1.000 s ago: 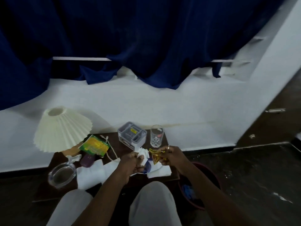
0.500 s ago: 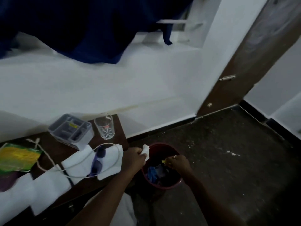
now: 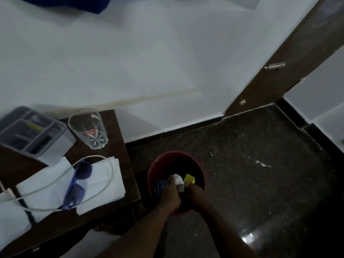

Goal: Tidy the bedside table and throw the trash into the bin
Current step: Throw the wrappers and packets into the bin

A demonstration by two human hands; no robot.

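Nearest to us, both forearms reach down and forward, and both hands are now inside the mouth of the bin (image 3: pixel 175 153). A second ago they were working over the table (image 3: pixel 119 138), and half a second ago they had only reached the rim. The left hand (image 3: pixel 170 195) has its fingers curled round a crumpled white tissue (image 3: pixel 177 180). The right hand (image 3: pixel 196 192) pinches a yellow wrapper (image 3: pixel 189 178) at its fingertips, with the remaining fingers bent. Both items are above the bin's contents and neither has been let go, so we judge the disposal to be at the point of release and not yet complete. A blue item (image 3: pixel 160 185) already lies in the bin; we cannot identify it. The bin's floor is dark, and the hands cover its near wall. To the left, the table carries white napkins (image 3: pixel 104 185), blue sunglasses (image 3: pixel 77 185) resting on them and a white cable (image 3: pixel 109 172) looped across. Further back on the table are a glass (image 3: pixel 89 128) and a grey organiser (image 3: pixel 33 135). We judge that these items remain to be tidied. The view has swung right, so the table's left part is cut off and the lamp is no longer visible. Beyond are the speckled floor (image 3: pixel 260 174), the white wall (image 3: pixel 149 62) and a brown door (image 3: pixel 297 53). The light is dim throughout.
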